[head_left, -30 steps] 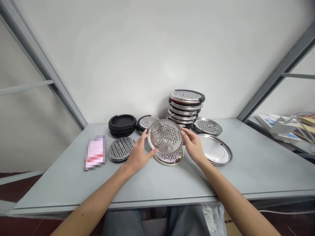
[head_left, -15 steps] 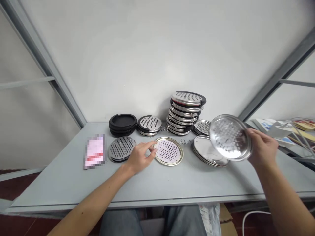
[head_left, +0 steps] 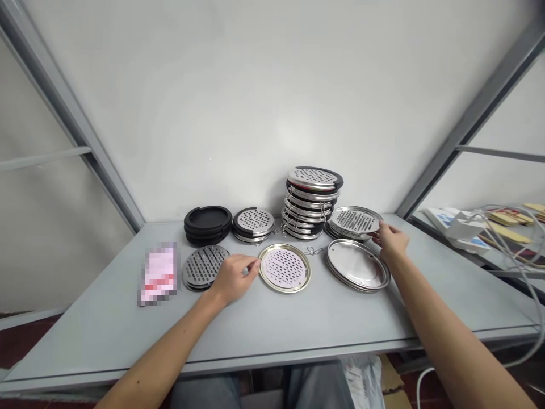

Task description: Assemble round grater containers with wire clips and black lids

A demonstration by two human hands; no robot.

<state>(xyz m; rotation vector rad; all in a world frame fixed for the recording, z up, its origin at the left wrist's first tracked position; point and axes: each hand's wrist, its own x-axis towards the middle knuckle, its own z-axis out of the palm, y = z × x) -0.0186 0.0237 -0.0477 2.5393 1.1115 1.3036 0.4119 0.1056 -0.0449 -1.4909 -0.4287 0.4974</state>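
In front of me lies a shallow round metal tray (head_left: 264,278) with a pale perforated disc (head_left: 284,268) inside. My left hand (head_left: 235,278) pinches the tray's left rim between thumb and fingertips. At the back right, my right hand (head_left: 392,241) grips the right edge of a shiny perforated round metal plate (head_left: 355,219), which is over a low stack of similar dark-rimmed pieces. Nearer me, beside that arm, sits a stack of plain shiny metal trays (head_left: 357,263). Slotted grey discs (head_left: 205,264) are stacked just left of my left hand.
Black round rings (head_left: 208,224) are piled at the back left. A tall stack of assembled round pieces with wire clips (head_left: 313,201) stands at the back, beside a lower one (head_left: 254,223). A loose wire clip (head_left: 313,250) lies mid-table. A blurred pink packet (head_left: 158,274) is at left.
My right hand has carried the shiny plate from the right, where it was held up tilted, leftward and back over the low rear stack. My left hand stays at the tray's rim.
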